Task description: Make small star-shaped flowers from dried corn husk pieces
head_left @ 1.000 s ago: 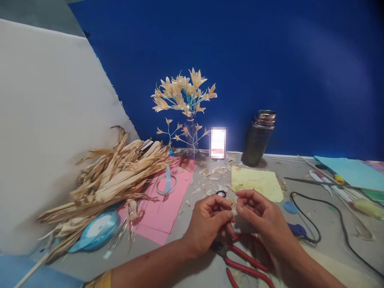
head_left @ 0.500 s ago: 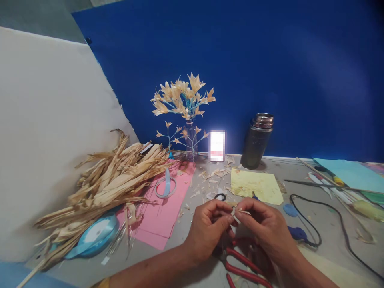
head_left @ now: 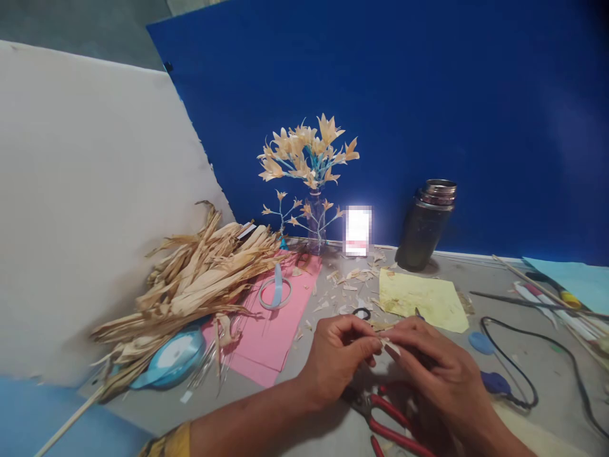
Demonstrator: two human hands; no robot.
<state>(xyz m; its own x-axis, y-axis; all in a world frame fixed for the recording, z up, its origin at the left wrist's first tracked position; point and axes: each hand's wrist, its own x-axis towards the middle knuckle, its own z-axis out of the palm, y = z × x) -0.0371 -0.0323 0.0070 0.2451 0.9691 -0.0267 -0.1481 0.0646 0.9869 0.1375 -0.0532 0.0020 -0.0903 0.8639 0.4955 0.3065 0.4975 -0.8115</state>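
Note:
My left hand [head_left: 340,355] and my right hand [head_left: 435,374] meet over the grey table [head_left: 314,425], fingertips pinched together on a small pale strip of dried husk [head_left: 383,343]. Red-handled pliers [head_left: 390,422] lie on the table just below both hands. A little pair of black-handled scissors [head_left: 362,313] lies just beyond my left fingers, among husk scraps [head_left: 349,279].
A heap of dried corn husks [head_left: 200,273] lies at the left over pink paper [head_left: 273,333], with blue ribbon rolls [head_left: 169,358]. A vase of husk flowers [head_left: 311,165], a metal flask [head_left: 425,222], yellow paper [head_left: 421,298], a black cable [head_left: 528,374] and sticks [head_left: 542,292] stand behind and to the right.
The view has shifted, so everything sits a little further right. My hands stay pinched together on the husk piece; my right hand has lowered slightly and turned over it.

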